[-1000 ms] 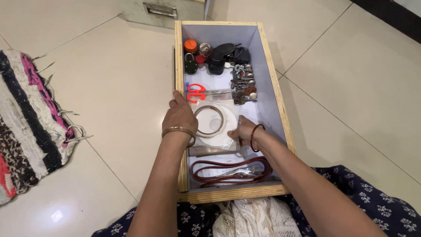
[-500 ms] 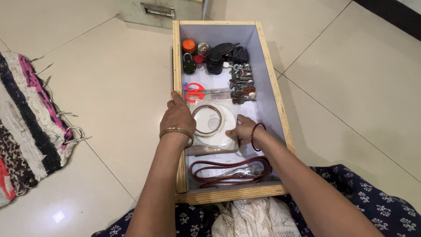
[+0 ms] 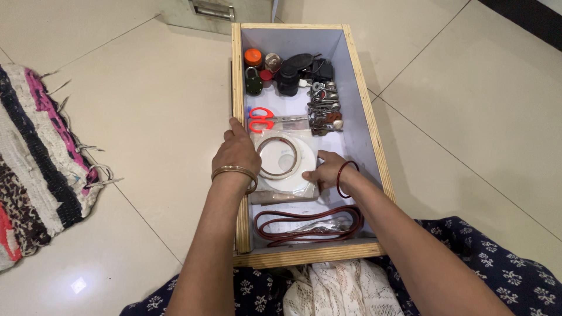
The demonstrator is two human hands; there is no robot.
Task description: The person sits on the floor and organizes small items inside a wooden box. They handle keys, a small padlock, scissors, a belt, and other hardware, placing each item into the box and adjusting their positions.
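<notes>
A wooden drawer (image 3: 370,123) with a pale lining lies on the floor in front of me. In its middle rests a clear plastic packet holding a white disc and a brown ring (image 3: 285,161). My left hand (image 3: 236,153) rests on the packet's left edge by the drawer wall, fingers pointing away. My right hand (image 3: 325,170) presses its fingertips on the packet's right edge. Red-handled scissors (image 3: 270,121) lie just beyond the packet. A dark red rubber band loop (image 3: 308,225) lies at the near end.
At the drawer's far end sit a padlock (image 3: 254,83), an orange-capped jar (image 3: 253,57), black items (image 3: 295,71) and a bunch of keys (image 3: 325,108). A striped woven rug (image 3: 35,158) lies left on the tiled floor. A metal cabinet (image 3: 216,11) stands beyond the drawer.
The view shifted slightly. Both hands stayed on the packet, nudging it a little toward the far end of the drawer.
</notes>
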